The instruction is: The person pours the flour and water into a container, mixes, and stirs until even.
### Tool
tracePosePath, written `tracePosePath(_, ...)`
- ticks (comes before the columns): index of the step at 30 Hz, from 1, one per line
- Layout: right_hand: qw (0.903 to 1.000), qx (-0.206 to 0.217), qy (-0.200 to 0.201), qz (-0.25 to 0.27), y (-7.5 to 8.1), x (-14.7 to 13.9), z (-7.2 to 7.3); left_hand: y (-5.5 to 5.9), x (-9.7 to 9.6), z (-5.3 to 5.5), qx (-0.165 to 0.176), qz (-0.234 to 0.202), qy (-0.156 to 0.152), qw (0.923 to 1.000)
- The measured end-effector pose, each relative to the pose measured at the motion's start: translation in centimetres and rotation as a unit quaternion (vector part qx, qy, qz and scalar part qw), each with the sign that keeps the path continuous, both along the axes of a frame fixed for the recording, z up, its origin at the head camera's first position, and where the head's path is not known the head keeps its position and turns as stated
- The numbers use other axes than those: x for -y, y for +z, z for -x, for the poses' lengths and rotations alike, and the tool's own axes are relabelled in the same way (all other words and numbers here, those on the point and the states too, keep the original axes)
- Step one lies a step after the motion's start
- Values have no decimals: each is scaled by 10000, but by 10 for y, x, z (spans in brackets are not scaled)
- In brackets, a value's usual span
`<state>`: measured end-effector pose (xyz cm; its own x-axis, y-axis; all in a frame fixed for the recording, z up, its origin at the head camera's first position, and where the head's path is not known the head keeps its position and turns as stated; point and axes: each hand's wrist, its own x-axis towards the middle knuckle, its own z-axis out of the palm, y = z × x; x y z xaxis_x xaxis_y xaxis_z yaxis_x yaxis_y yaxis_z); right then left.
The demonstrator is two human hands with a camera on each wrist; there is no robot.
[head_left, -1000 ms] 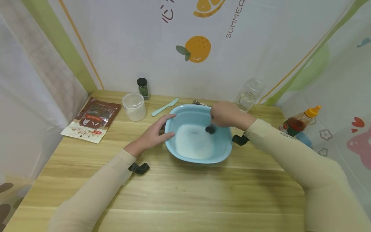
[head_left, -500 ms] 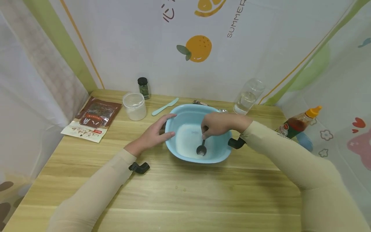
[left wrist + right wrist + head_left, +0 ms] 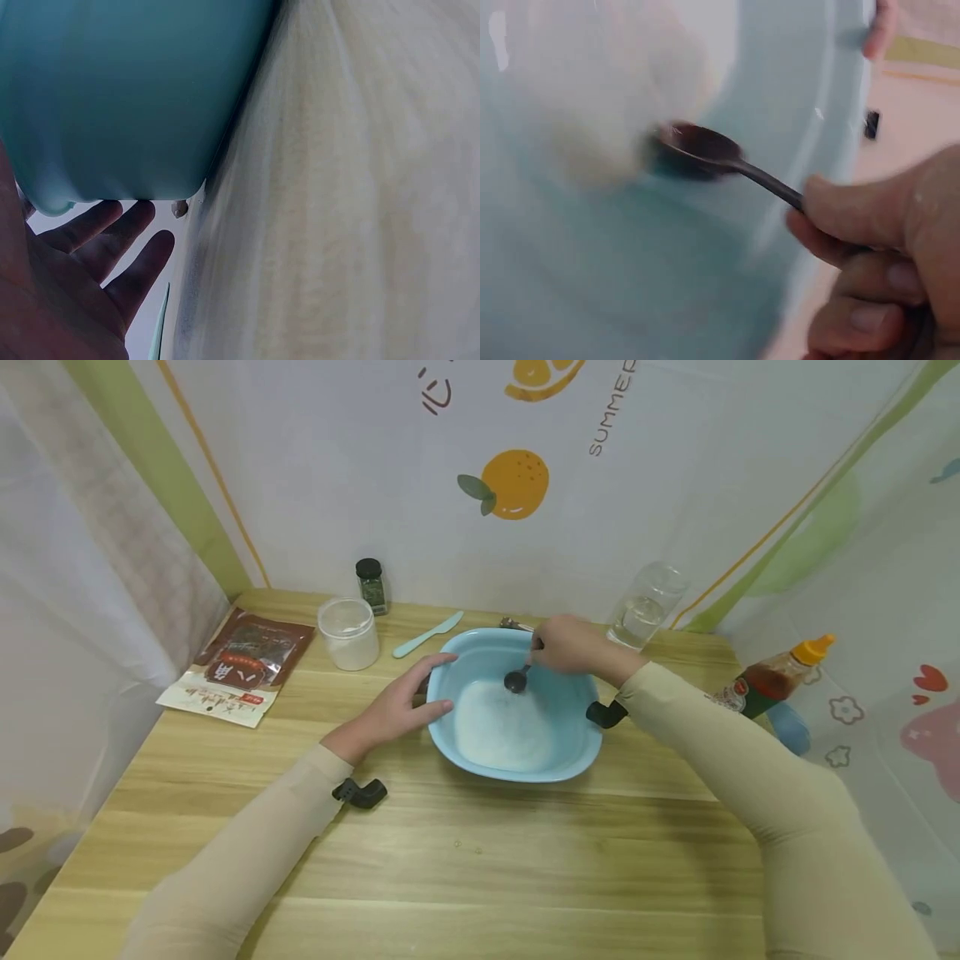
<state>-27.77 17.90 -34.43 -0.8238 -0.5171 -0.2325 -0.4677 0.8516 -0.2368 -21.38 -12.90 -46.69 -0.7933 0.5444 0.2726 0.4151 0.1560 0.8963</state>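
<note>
A light blue plastic basin [image 3: 577, 752] stands on the table, with white liquid or powder [image 3: 502, 731] over its bottom; I cannot tell which. My left hand [image 3: 393, 703] holds the basin's left rim, thumb on the edge and index finger along the rim. In the left wrist view, its fingers [image 3: 127, 232] reach round the basin's outer wall. My right hand [image 3: 573, 645] pinches the handle of a dark spoon [image 3: 515, 682] over the basin. The spoon's bowl [image 3: 694, 150] hangs near the far inner wall; whether it touches the contents is blurred.
Left of the basin are a brown spice packet [image 3: 251, 656], a clear tub [image 3: 349, 635], a green herb jar [image 3: 371, 587] and a mint knife [image 3: 427, 635]. Behind right stands a glass of clear liquid [image 3: 641, 610]. A red sauce bottle [image 3: 776, 677] is at right.
The spoon went from the basin's right side to the near middle, then back toward the far wall. My right hand moved with it; the left hand and basin stayed put.
</note>
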Motion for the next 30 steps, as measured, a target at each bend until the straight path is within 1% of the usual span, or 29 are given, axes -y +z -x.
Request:
tracePosePath(1,9999,-95,-63,73,-2,4,0,0,1,0,8,-13,-4,10000)
tracePosePath(3,9996,-121,-65,241,-6,11,-2,0,1,-1,11,-13,2,10000)
tracePosePath(7,9978,222,267,567,-10,18,-7,0,1,-1,5,17,2,10000)
tracePosePath(9,9969,344,283,642,-10,14,-8,1,0,0,-7,47,15,10000)
tracePosePath(14,9977,374,311,470,-5,-6,-7,2,-1,0,-28,83,21,10000)
tracePosePath(16,9968,533,457,370,-3,-10,-8,2,-1,1,-14,64,5,10000)
tracePosePath(18,9944,817,571,363,0,-11,-9,2,0,1,-9,43,-2,10000)
tracePosePath(20,9922,1021,606,380,0,-9,-11,1,1,1,0,22,-7,10000)
tracePosePath(22,9918,1049,588,422,0,-6,-12,0,1,1,-4,8,-3,10000)
tracePosePath(27,9946,877,439,349,1,-5,-13,-1,1,0,-14,-1,-23,10000)
tracePosePath(30,9940,957,420,319,2,-6,-13,0,1,1,-35,55,26,10000)
